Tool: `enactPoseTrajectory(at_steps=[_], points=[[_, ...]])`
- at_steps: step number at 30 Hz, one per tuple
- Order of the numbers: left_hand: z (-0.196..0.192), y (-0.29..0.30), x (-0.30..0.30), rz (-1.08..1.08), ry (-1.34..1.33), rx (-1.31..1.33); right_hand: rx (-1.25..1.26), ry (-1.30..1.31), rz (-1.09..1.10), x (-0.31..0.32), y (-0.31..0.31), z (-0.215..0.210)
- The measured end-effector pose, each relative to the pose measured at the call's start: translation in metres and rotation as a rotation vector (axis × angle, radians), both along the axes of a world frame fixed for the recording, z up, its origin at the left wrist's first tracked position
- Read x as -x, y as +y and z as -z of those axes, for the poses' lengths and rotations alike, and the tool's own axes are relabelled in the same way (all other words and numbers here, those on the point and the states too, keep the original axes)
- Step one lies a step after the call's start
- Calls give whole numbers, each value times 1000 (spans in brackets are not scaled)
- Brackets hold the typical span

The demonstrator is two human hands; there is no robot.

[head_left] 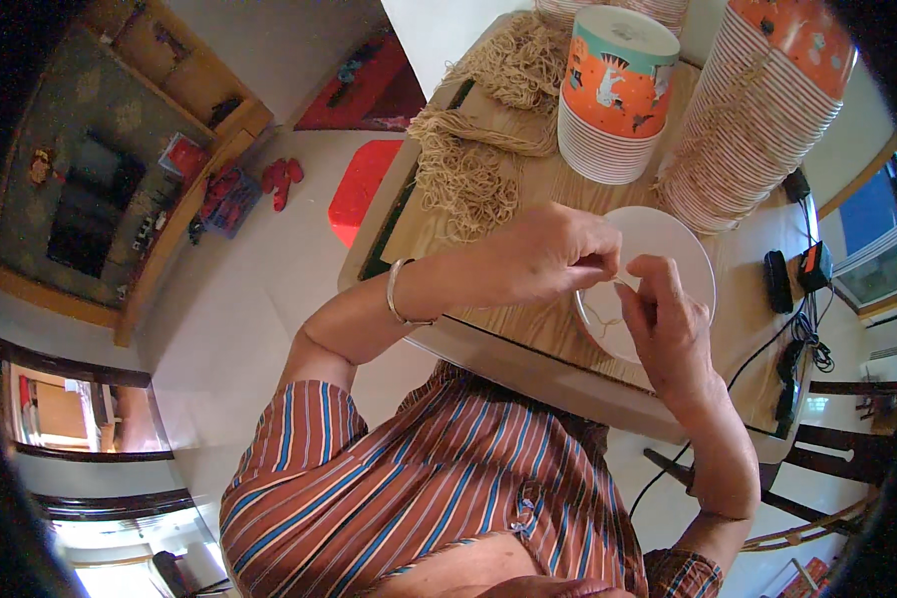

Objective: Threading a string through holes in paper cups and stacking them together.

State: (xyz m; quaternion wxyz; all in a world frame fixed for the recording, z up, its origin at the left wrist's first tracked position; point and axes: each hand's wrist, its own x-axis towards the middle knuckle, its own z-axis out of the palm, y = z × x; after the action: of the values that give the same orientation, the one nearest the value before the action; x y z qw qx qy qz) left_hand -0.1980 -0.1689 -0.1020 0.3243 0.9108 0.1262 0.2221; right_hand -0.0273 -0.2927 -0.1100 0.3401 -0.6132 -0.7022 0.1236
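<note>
Over the front of the wooden table (528, 344), my left hand (558, 254), with a silver bangle at its wrist, pinches a thin tan string. Close beside it, my right hand (673, 324) is closed with thumb and fingertips together on the same string (604, 321). A loose end of the string hangs below the fingers. Beneath both hands is a round white thing (683, 227), partly hidden by them; whether it is a bucket or a lid I cannot tell. Left of it lie bundles of tan string (465, 179), with another heap (516, 65) farther back.
A stack of orange and green paper buckets (613, 110) stands upside down beyond my hands. Taller nested buckets (757, 120) lean at the right, string draped over them. Black cables and adapters (812, 267) lie at the right edge. A red stool (364, 189) stands left of the table.
</note>
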Motion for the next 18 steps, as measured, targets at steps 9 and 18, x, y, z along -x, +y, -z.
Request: enactPoseTrajectory(at_steps=[9,18], points=[[16,12,-6,-15,-124,-66,50,103,9,-8,16,4],[54,32,-7,-242,-65,212,656,970,190,-16,38,2]])
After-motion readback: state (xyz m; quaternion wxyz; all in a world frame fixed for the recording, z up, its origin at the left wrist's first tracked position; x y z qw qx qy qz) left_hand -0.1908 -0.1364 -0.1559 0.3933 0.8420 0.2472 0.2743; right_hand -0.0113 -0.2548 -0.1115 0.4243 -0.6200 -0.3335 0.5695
